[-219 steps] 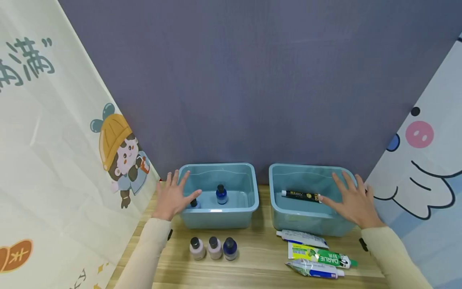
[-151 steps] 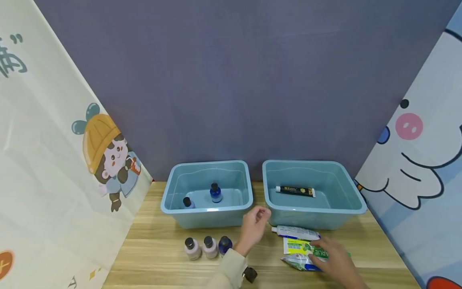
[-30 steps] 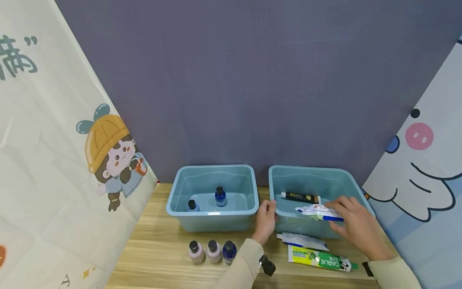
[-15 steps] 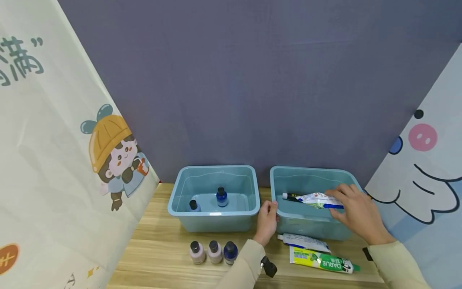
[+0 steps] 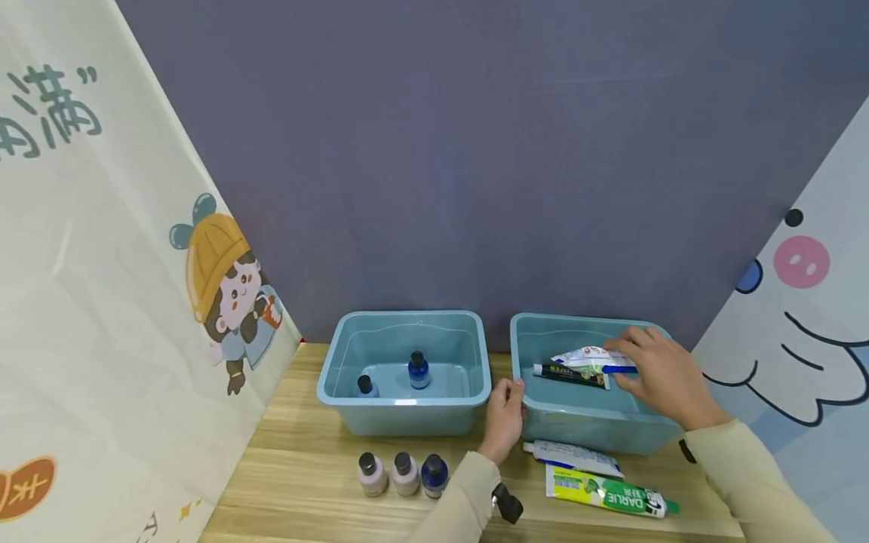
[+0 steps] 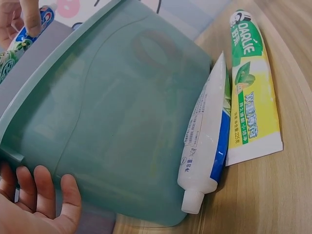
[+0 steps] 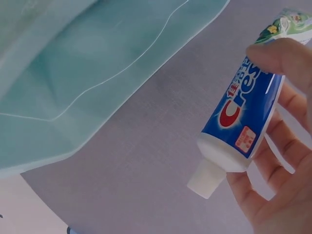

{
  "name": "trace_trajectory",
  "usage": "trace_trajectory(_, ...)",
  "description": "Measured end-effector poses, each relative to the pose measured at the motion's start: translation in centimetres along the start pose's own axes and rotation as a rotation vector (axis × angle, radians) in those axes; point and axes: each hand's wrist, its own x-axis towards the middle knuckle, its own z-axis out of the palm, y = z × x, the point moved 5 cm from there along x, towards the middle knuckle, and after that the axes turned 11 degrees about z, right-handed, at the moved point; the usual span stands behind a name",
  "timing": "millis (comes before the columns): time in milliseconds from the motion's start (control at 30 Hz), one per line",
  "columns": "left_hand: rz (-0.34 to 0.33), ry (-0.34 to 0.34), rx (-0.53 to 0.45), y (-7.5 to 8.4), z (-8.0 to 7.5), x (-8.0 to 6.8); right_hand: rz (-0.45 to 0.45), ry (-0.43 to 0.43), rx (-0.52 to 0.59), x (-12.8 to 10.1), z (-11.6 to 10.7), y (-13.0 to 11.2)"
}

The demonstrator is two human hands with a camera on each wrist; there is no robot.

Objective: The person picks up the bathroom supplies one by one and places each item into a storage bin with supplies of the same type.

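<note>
My right hand (image 5: 661, 377) pinches a blue, white and green Crest toothpaste tube (image 7: 243, 107) over the right light-blue bin (image 5: 577, 413). Its white cap shows in the right wrist view. Below the held tube, a black toothpaste tube (image 5: 570, 375) lies in that bin. My left hand (image 5: 502, 418) grips the bin's front left corner, its fingers (image 6: 44, 190) curled at the rim in the left wrist view. On the table in front lie a white and blue toothpaste tube (image 6: 204, 131) and a yellow and green Darlie toothpaste tube (image 6: 253, 87).
A second light-blue bin (image 5: 407, 415) stands to the left, holding a dark blue bottle (image 5: 419, 371) and a pale bottle (image 5: 366, 387). Before it on the wooden table (image 5: 305, 490) stand two pale pink bottles (image 5: 372, 477) and a dark blue bottle (image 5: 434, 477).
My right hand has picked the Crest tube from the table and carried it over the right bin, lately farther back past the black tube. My left hand has moved onto that bin's corner.
</note>
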Motion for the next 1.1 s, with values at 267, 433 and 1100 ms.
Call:
trace_trajectory(267,0.007,0.000,-0.026,0.1,0.2,-0.1,0.033,-0.064,-0.008,1.7,0.7,1.1)
trace_trajectory(433,0.004,0.001,-0.028,0.3,0.2,-0.2,0.063,-0.125,0.007,2.3,1.7,1.7)
trace_trajectory(1100,0.012,-0.012,-0.016,0.4,0.1,-0.2,0.122,-0.311,-0.009,3.7,5.0,2.2)
